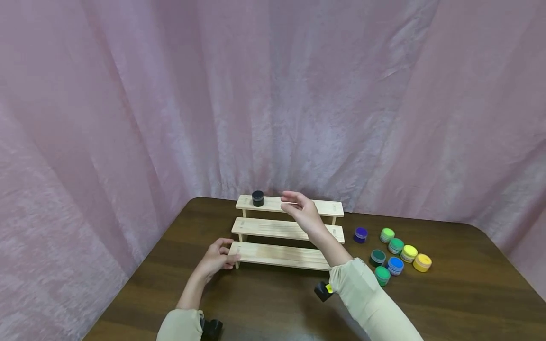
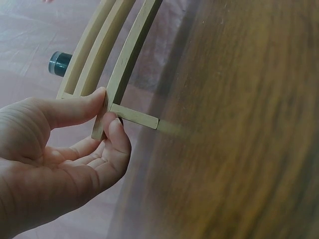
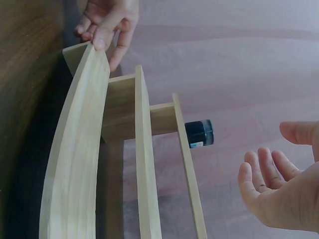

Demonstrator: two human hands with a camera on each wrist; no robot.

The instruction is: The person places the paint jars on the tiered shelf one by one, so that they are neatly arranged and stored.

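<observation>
A three-tier wooden rack (image 1: 277, 255) stands on the brown table. At its left end my left hand (image 1: 216, 258) pinches the lowest board, thumb on top and fingers underneath, as the left wrist view shows. One dark jar (image 1: 258, 199) sits upright near the left end of the top board; it also appears as a dark jar (image 3: 199, 133) in the right wrist view. My right hand (image 1: 304, 213) hovers in front of the top board, right of that jar. Its fingers are relaxed and apart from the thumb, with nothing between them.
Right of the rack stand several paint jars: a purple jar (image 1: 360, 235), a dark green jar (image 1: 377, 257), a blue jar (image 1: 395, 265), a yellow-orange jar (image 1: 422, 262) and other green and yellow ones. A pink curtain (image 1: 273, 94) hangs behind the table (image 1: 264, 303).
</observation>
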